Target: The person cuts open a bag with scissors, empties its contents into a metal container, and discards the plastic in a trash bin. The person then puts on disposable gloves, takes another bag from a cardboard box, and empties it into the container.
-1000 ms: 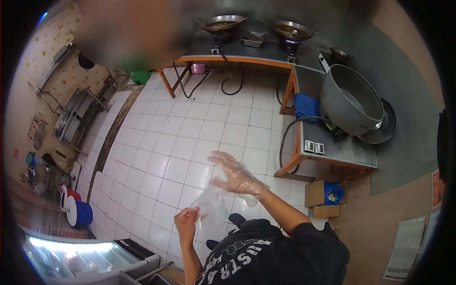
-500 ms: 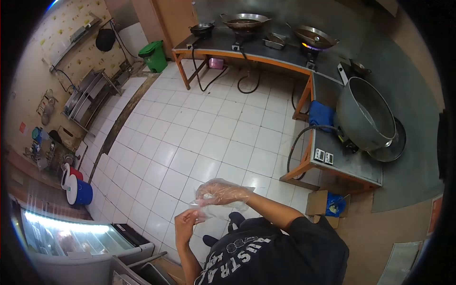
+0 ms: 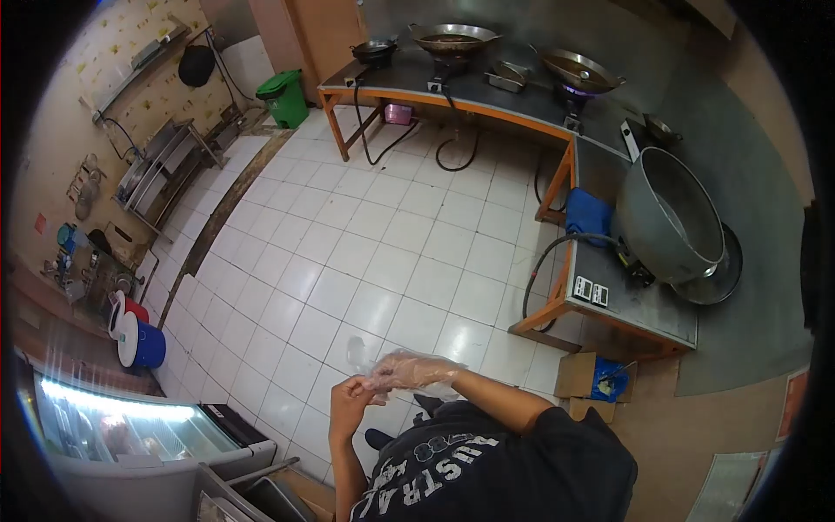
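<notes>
My right hand (image 3: 409,371) is inside a loose clear plastic glove (image 3: 442,376) that reaches past the wrist. Its fingers are bent and meet the fingertips of my left hand (image 3: 350,402), which is bare and closed in a pinch on thin clear plastic. A limp flap of clear plastic (image 3: 360,351) stands out beyond the fingers; whether it belongs to the worn glove or to a second one I cannot tell. Both hands are close together in front of my dark shirt (image 3: 487,465), above the tiled floor.
A lit glass-topped freezer (image 3: 122,435) stands at lower left. Along the back, a worktable (image 3: 513,109) carries woks (image 3: 452,39) on burners, one with a flame. A large grey pot (image 3: 648,213) tilts on the right table (image 3: 639,304). Below is a cardboard box (image 3: 574,376); a blue bucket (image 3: 150,345) is left.
My left hand has risen slightly and moved right, meeting my right hand's fingers. The right hand has dropped a little, and a plastic flap now stands up beyond the fingers.
</notes>
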`<state>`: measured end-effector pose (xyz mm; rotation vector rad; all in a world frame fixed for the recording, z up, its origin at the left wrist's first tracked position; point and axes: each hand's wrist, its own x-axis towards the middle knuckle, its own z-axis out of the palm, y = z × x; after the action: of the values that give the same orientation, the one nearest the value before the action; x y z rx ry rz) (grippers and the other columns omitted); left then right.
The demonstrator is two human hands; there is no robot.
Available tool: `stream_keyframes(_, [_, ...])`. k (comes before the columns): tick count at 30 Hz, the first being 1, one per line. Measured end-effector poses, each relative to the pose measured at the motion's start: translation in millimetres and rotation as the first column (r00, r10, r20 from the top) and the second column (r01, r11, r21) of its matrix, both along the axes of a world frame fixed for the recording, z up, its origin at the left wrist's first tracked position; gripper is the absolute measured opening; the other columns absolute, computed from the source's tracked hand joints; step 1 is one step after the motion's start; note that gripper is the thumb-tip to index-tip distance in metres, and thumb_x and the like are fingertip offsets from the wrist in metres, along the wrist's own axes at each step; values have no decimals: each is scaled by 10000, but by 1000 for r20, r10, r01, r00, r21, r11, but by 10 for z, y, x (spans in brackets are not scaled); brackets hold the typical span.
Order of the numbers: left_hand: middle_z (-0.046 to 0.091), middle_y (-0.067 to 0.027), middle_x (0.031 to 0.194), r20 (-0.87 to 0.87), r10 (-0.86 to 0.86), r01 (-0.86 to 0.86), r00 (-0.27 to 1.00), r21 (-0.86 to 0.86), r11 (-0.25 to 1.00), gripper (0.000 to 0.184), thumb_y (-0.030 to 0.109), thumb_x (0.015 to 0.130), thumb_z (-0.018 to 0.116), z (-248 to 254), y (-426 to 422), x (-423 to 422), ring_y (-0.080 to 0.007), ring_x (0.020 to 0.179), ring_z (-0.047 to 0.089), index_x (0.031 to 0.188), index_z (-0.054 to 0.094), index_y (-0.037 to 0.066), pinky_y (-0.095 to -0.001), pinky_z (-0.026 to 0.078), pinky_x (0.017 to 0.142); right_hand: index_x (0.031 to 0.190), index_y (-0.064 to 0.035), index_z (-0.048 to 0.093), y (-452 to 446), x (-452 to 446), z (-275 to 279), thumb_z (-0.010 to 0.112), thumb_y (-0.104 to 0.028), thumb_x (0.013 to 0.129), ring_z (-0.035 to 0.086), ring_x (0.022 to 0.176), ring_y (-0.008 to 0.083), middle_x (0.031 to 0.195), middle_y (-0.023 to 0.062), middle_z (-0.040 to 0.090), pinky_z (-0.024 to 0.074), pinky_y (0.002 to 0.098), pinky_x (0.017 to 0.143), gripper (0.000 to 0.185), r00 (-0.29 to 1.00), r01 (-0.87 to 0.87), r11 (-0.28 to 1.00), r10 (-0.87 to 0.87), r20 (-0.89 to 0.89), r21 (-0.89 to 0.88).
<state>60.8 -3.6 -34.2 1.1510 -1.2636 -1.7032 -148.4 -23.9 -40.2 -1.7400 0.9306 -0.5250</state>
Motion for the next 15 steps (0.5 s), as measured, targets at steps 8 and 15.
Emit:
stream_keyframes(8, [675,-103,827,98,18,-25,995,79,997,94,58,910,648,15,-17,121,-207,754,712,903,628,-34,-315,609,629,783,22,624,-61,-166,80,593,-269,922,560,677,143,693,56,584,484,322,664,324,985,57,975,-90,150,215])
stream_keyframes(15, [648,-90,785,219,253,-237,942,-99,967,45,17,892,608,-71,-25,164,-178,716,696,860,582,-1,-276,578,601,658,23,483,-28,-124,289,592,-223,824,421,573,143,580,67,420,371,362,546,316,997,65,992,-61,-38,113])
